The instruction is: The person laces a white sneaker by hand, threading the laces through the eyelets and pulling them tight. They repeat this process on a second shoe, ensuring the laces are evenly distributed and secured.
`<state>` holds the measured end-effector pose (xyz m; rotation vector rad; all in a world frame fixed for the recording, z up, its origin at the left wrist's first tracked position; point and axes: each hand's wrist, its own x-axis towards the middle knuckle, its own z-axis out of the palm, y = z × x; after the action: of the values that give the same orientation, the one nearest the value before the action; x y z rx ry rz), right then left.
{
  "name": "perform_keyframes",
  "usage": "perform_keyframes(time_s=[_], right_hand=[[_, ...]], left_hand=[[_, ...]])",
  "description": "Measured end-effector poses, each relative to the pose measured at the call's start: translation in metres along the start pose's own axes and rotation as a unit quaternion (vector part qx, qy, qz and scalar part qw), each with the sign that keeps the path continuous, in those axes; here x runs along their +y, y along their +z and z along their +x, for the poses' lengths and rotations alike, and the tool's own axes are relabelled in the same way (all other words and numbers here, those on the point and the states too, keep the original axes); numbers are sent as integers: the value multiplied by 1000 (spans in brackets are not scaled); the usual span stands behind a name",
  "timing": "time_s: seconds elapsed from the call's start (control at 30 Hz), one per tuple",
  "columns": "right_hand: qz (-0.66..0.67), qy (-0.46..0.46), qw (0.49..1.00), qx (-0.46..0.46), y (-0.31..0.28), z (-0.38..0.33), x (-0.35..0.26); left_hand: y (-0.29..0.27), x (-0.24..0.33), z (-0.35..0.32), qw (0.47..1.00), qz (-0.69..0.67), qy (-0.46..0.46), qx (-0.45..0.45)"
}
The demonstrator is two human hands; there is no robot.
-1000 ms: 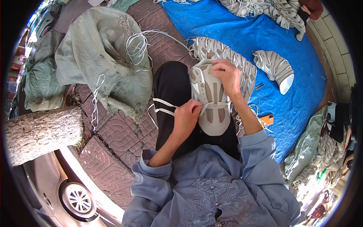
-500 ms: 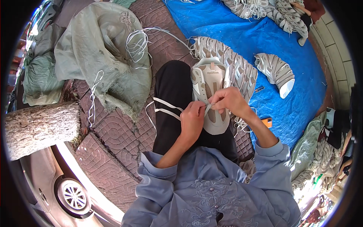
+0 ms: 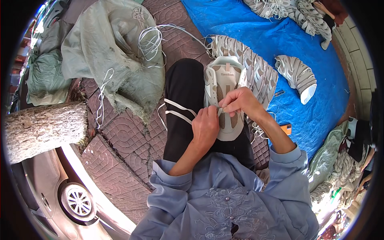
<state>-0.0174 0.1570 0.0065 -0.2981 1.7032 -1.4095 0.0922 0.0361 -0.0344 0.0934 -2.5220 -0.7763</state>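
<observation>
A flat beige and white shoe upper lies across my lap, its tongue pointing away from me. Over its lower eyelets, my left hand is closed on a white shoelace, whose loose length trails left over my dark trouser leg. My right hand pinches the lace at the same spot, thumb and forefinger together, almost touching the left fingertips. Exactly where the lace passes through the eyelets is hidden by the fingers. Just beyond the upper lies a long overlapped row of similar shoe uppers.
A blue tarp spreads to the right, bearing a smaller stack of uppers and an orange phone. Left are a grey-green sack with a coil of white laces, a tree trunk and a parked car.
Both hands stay at the eyelets, with the fingers shifting slightly on the lace. The whole view has moved a little, and the upper remains on my lap.
</observation>
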Motion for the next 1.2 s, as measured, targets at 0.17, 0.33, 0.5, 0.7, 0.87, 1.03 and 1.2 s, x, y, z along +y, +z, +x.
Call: perform_keyframes(time_s=[0.17, 0.33, 0.5, 0.7, 0.87, 1.03, 1.2], right_hand=[[8, -4, 1000, 16, 6, -3, 4], [1, -20, 999, 28, 6, -4, 7], [30, -48, 998, 40, 9, -5, 15], [17, -41, 998, 35, -3, -11, 12], [1, -76, 997, 30, -6, -9, 18], [-1, -88, 996, 21, -7, -9, 22], [-99, -174, 978, 57, -5, -7, 32]], left_hand=[[2, 0, -5, 999, -23, -33, -14], [7, 12, -3, 987, -87, -134, -29], [16, 10, -6, 993, -86, -75, -19], [-15, -7, 25, 930, -237, -157, -234], [-30, -19, 59, 933, -13, 110, -341], [-24, -29, 77, 903, -31, 165, -396], [-29, -16, 87, 862, 126, 241, -427]])
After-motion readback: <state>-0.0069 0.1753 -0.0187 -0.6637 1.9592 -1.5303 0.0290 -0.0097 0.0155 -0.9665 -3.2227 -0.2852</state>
